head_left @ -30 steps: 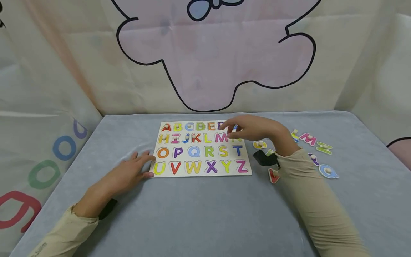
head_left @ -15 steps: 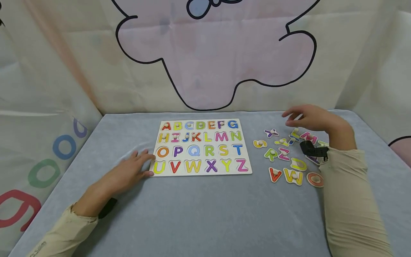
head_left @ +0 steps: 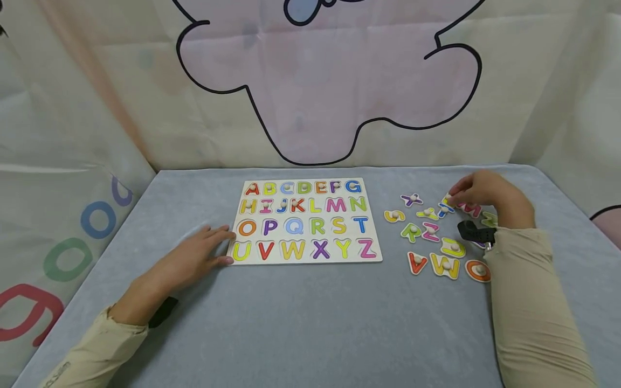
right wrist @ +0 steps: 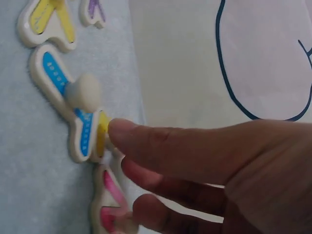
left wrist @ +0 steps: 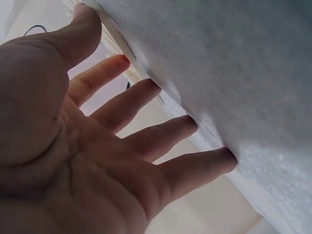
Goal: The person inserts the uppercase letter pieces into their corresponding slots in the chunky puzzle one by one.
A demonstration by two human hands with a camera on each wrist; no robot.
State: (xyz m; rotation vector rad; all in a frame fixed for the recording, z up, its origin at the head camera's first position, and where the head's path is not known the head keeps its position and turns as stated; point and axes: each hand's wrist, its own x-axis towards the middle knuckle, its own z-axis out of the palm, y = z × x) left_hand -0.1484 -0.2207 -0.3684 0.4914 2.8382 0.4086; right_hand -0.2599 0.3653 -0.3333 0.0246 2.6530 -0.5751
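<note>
Few letters sit in my board [head_left: 303, 221]; my right hand [head_left: 485, 196] pinches a yellow letter [right wrist: 102, 129], left hand [head_left: 194, 258] flat

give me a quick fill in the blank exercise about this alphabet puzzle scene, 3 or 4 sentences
1. The left hand rests flat beside the puzzle board, touching its ____ corner nearest the letter U.
2. The loose letter pieces lie on the grey table to the ____ of the board.
3. The right hand reaches its fingertips down to a ____ letter piece with a knob.
4. The last letter printed on the board is ____.

Missing words: 1 left; 2 right; 3 blue; 4 Z
</note>
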